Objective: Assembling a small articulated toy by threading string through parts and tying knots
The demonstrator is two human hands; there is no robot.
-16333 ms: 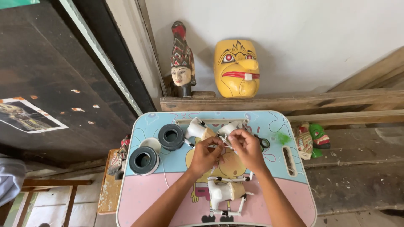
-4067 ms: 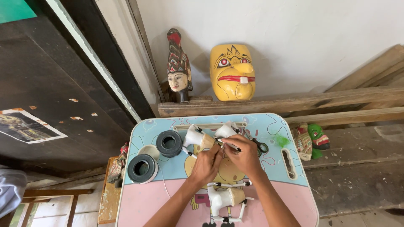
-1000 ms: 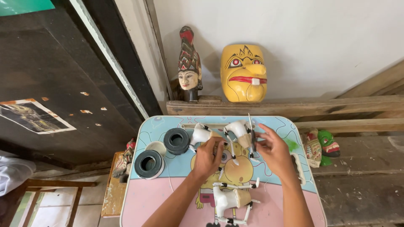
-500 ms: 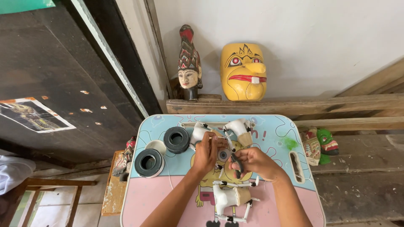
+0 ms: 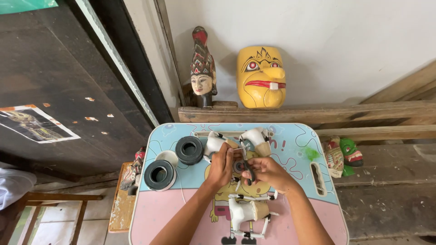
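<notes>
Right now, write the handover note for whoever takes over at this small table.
Left hand: closed on a small piece at the table's middle.
Right hand: holds dark scissors, blades pointing up, against that piece.
White puppet body lies nearer the person; two white puppet parts lie at the far edge.
Two dark tape rolls sit left on the blue and pink table.
Done and left: cannot tell; the hands hide the piece.

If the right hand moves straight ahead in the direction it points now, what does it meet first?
The right hand holds scissors pointing up and away. Going on, it would probably first meet the white puppet piece near the table's far edge, though depth is unclear.
</notes>
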